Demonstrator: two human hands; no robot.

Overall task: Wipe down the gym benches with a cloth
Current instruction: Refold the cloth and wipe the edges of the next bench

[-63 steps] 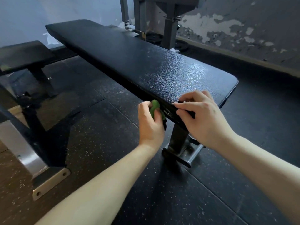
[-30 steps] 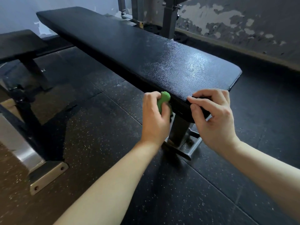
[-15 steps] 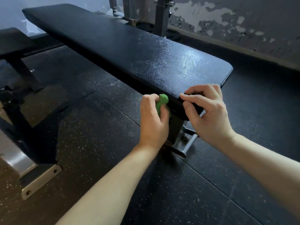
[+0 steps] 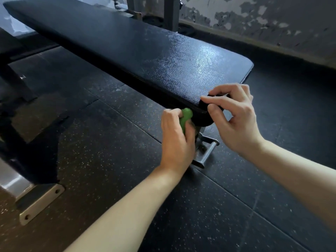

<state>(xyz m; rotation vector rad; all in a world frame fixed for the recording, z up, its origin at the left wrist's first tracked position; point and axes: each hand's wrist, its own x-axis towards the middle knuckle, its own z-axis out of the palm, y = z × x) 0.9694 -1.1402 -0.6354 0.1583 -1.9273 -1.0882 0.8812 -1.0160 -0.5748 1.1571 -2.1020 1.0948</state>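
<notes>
Cloth (image 4: 209, 106), seemingly dark, draped over bench (image 4: 145, 51) near corner, pinched by right hand (image 4: 236, 120). Soft, light, limp: best gripped bunched up. Left hand (image 4: 174, 140) wrapped round green object (image 4: 185, 117) beside the edge.

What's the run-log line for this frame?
phase: bench corner wipe | left hand: grips green item at pad's side edge | right hand: pinches dark cloth over near corner

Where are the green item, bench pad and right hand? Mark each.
green item (image 4: 185, 115): head view, its rounded top.
bench pad (image 4: 145, 51): head view, middle of its top surface.
right hand (image 4: 238, 122): head view, back of the hand.
</notes>
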